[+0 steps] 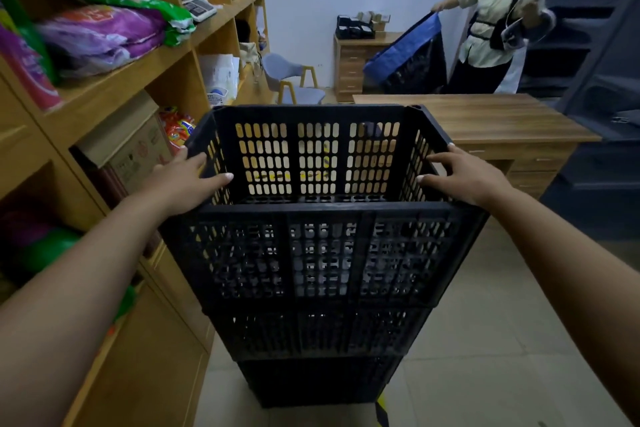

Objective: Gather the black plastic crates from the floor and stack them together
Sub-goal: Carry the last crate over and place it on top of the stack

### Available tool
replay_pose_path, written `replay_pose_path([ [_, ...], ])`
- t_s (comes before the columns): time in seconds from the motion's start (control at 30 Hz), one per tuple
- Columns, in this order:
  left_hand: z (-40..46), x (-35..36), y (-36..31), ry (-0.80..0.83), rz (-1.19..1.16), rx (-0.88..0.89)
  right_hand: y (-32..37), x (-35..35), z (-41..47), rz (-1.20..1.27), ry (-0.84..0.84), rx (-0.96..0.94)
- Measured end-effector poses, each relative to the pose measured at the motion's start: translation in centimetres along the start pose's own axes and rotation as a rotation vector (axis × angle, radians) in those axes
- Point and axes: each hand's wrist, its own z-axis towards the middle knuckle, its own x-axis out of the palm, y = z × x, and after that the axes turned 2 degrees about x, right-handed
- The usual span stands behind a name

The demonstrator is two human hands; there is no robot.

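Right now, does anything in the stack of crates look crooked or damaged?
Nothing stands out. The top crate sits level on the black crates below, and no break shows. The left hand and right hand hold its side rims.

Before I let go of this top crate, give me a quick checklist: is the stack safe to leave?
1. Top crate seated on the one below: cannot tell, near rims look lined up.
2. Stack standing straight: ok, three tiers visible, no obvious lean.
3. Left hand on the left rim: ok, fingers over the edge.
4. Right hand on the right rim: ok.
5. Top crate empty: ok.
6. Space around: shelves close on the left, floor open on the right: ok.
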Motion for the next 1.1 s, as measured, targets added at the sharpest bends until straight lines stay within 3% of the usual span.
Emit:
replay_pose_path([
  [0.83,0.4,0.1,-0.7,-0.028,0.018,-0.008,-0.1,0.2,0.4,-0.049,-0.007,0.007],
  [1.1,-0.8,-0.2,-0.4,-0.016,-0.009,0.003,0.2,0.5,-1.6,-0.001,-0.176,-0.006],
])
